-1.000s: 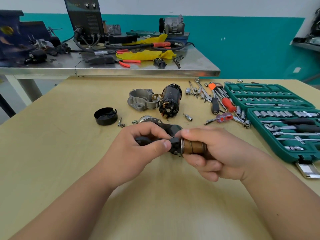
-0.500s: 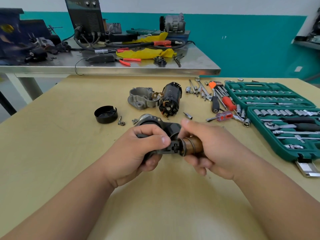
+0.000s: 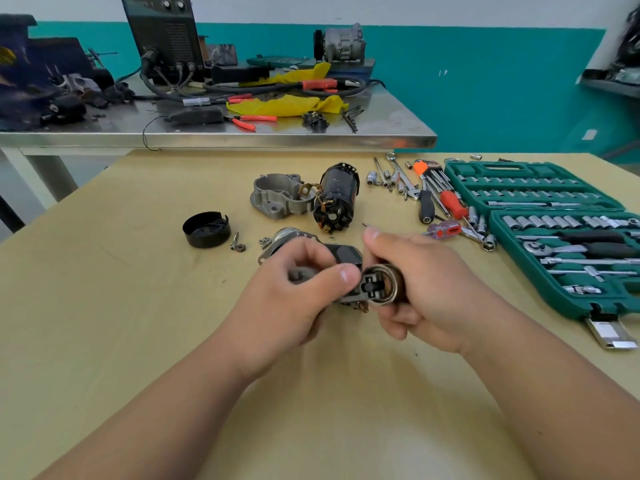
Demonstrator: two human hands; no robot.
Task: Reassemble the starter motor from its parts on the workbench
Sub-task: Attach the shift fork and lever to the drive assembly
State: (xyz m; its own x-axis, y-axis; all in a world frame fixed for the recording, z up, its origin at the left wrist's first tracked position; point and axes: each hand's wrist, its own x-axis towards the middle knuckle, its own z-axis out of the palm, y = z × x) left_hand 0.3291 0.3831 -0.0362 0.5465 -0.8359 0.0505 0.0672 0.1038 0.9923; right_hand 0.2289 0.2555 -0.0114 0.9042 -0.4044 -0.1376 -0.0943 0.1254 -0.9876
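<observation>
Left hand [image 3: 294, 299] and right hand [image 3: 426, 289] gripping solenoid [image 3: 379, 287] between them

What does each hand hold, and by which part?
The right hand grips a brass-coloured cylinder round its body; the left hand holds a dark part by its left end.

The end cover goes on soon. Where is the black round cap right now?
In the head view the black cap sits on the wooden table, left of centre, just left of a small bolt and beyond the left hand.
</observation>
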